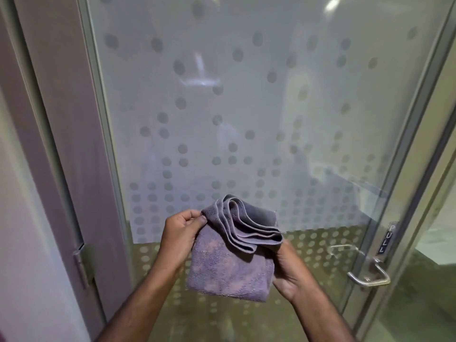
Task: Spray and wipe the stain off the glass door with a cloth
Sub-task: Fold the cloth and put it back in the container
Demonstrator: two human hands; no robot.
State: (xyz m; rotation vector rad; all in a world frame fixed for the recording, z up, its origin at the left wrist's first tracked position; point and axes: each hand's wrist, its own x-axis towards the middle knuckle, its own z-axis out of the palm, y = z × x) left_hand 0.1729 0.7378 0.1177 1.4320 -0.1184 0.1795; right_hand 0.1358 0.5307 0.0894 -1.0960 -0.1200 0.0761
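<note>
While a frosted glass door [246, 107] patterned with grey dots filled most of the frame, a person stood before it holding a folded, mottled purple microfibre cloth [232, 253] at lower centre. The left hand [181, 235] pinched the cloth's upper left corner between thumb and curled fingers; the right hand [287, 272] gripped its right edge, though its fingertips were hidden behind the fabric. Several layers fanned open at the top, which suggested the cloth was being folded into a pad for wiping, clear of the glass and not touching it. No spray bottle was in view, and no stain could be picked out on the pane. A bent metal lever handle [365, 270] sat at lower right beneath a small sign reading PULL [387, 239]. A silver aluminium frame [103, 119] edged the door on the left, with a hinge [82, 265] at lower left beside a mauve wall panel [61, 95]. Ceiling lights glared off the upper glass.
</note>
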